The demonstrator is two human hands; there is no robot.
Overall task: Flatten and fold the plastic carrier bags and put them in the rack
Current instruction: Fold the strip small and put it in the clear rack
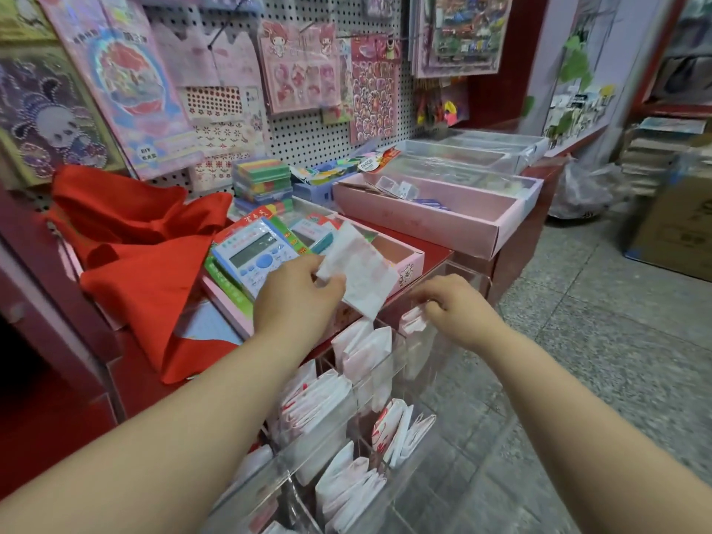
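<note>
While I stand at the red tabletop, my left hand holds a folded white plastic carrier bag above the clear rack, my fingers pinched shut on its near-left corner. The bag is flat, folded into a rectangle, and tilts up and away from me, over the edge of a pink tray that sits on the tabletop.

My right hand is lower and to the right, at the far right compartment of the rack. Its fingers are curled closed on the top of another folded bag that stands in that compartment.

The rack is transparent and split into several compartments, and it stands just in front of the tabletop's edge, below my arms. Most compartments hold folded bags, white with red print, standing upright or leaning.

Left of my left hand, a packaged calculator lies in a tray, and beyond it red cloth is heaped on the tabletop. Farther back, a long pink box sits by a pegboard hung with sticker sheets.
</note>
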